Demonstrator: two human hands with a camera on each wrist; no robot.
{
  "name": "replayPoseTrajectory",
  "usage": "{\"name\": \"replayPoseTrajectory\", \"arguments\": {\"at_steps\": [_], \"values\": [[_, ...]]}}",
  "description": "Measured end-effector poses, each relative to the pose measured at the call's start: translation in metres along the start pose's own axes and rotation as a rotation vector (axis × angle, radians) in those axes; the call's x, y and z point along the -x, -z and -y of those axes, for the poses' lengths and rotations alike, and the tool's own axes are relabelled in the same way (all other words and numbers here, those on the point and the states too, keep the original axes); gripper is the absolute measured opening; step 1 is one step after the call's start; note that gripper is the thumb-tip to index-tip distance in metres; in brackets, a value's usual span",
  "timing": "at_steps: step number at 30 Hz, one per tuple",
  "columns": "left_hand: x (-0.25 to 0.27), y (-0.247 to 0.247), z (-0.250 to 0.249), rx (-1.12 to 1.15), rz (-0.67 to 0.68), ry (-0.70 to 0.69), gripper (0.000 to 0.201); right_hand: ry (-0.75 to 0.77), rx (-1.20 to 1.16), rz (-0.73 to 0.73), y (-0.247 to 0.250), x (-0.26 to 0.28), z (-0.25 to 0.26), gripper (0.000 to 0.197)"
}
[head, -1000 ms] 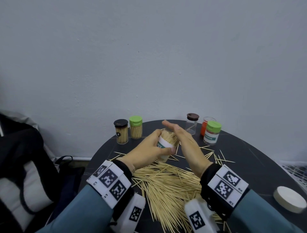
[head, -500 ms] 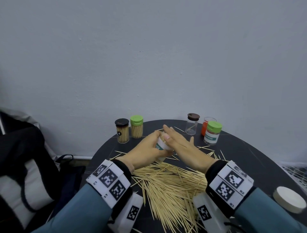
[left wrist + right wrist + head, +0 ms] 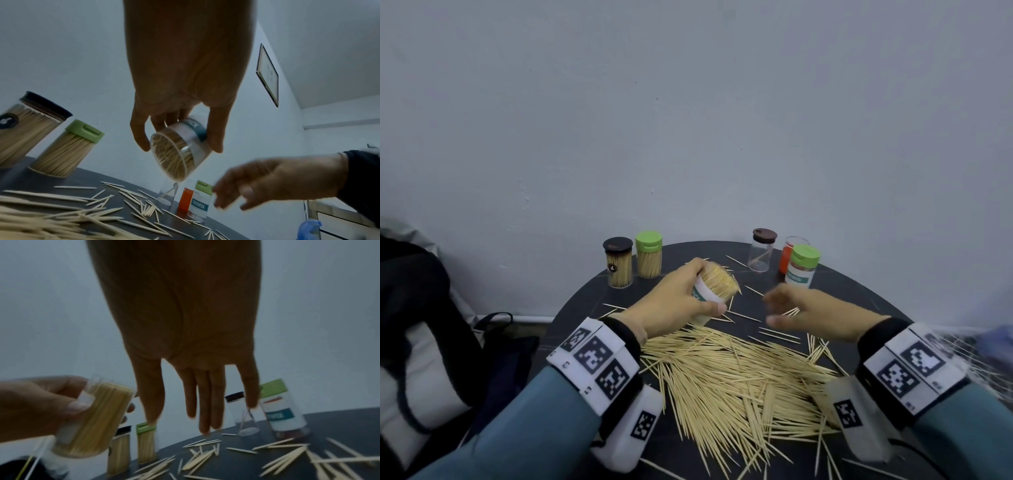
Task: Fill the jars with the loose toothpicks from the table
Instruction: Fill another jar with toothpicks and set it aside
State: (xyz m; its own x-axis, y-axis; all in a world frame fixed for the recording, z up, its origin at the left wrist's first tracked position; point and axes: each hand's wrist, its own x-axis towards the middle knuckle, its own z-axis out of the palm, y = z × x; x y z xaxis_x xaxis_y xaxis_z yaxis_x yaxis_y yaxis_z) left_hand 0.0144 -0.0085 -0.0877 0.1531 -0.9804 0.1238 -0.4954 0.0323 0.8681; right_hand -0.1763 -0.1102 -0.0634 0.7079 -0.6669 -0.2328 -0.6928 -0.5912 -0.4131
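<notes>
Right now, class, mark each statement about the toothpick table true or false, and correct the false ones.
1. The left hand holds a lidless jar packed with toothpicks. True.
2. The right hand grips a lid. False: it holds nothing, fingers extended.
3. Two capped jars, the black-lidded jar and the green-lidded jar, stand full at the far left. True.
4. The brown-lidded jar is packed full. False: it is nearly empty.
5. A loose toothpick pile remains on the table. True.

A dark bag [image 3: 424, 329] sits left of the table, and a framed picture [image 3: 267, 74] hangs on the wall.
</notes>
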Motion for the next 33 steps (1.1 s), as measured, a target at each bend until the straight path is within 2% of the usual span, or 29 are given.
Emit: {"name": "replayPoseTrajectory", "arguments": {"at_steps": [2,4,10,15,20,29,33], "values": [[0.0,-0.001,-0.001,0.003,0.009,-0.005,0.046,-0.093,0.184,0.14,-0.002,0.006,-0.009,0.053],[0.0,-0.003,-0.002,-0.004,0.023,-0.013,0.042,-0.114,0.266,0.218,-0.008,0.011,-0.012,0.058],[0.0,-0.007,-0.004,-0.017,0.05,-0.005,0.04,-0.092,0.266,0.228,-0.027,0.004,-0.005,0.067],[-0.002,-0.009,-0.003,-0.043,0.053,0.016,0.041,-0.098,0.348,0.247,-0.031,-0.002,0.003,0.053],[-0.001,-0.009,-0.003,-0.043,0.061,0.029,0.045,-0.082,0.42,0.262,-0.03,-0.007,0.01,0.051],[-0.001,-0.007,-0.003,-0.056,0.054,0.033,0.047,-0.033,0.477,0.263,-0.033,-0.014,0.014,0.033],[0.0,-0.006,-0.003,-0.084,0.045,0.037,0.048,-0.027,0.457,0.289,-0.031,-0.014,0.015,0.015]]}}
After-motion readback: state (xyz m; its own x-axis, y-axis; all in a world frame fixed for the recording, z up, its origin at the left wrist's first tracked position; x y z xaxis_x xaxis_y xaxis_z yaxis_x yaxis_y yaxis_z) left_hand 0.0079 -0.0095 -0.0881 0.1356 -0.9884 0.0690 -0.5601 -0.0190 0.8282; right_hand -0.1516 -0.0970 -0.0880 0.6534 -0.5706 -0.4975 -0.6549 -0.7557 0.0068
